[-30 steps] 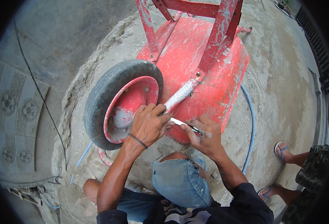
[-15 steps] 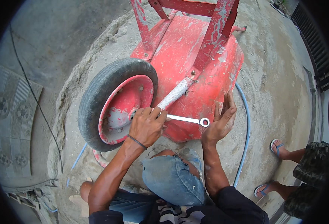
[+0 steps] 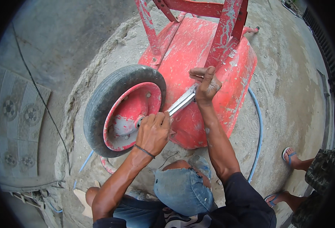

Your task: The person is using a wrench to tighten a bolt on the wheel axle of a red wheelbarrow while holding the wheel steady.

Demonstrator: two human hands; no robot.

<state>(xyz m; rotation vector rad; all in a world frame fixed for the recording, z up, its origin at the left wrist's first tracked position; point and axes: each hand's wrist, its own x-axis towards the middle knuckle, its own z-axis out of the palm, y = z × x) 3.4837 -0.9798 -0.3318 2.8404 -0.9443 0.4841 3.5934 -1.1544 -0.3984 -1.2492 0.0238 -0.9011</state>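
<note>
With the left hand (image 3: 153, 132) I am gripping a silver wrench (image 3: 182, 102) just right of the black-tyred wheel (image 3: 123, 123); the fingers are curling closed over the wrench's near end, beside the wheel's hub, with the knuckles facing my camera. The wrench is slanting up and away to the right of the wheel. I am holding the right hand (image 3: 209, 84) at the wrench's far end, above and to the right of the wheel; it is lying open, its fingers extending to the left and its thumb standing up apart from them. From my feed I cannot tell whether its heel is pressing on the metal.

The scuffed red tray (image 3: 222, 110) is lying upside down to the right of the wheel, and its red leg frame (image 3: 225, 38) is rising above and right of the wheel. A blue hose (image 3: 259, 133) is curving well to the wheel's right, with another person's sandalled foot (image 3: 290, 157) standing farther out. A black cable (image 3: 38, 89) is running left of the wheel, and patterned tiles (image 3: 23, 117) are lying beyond it.
</note>
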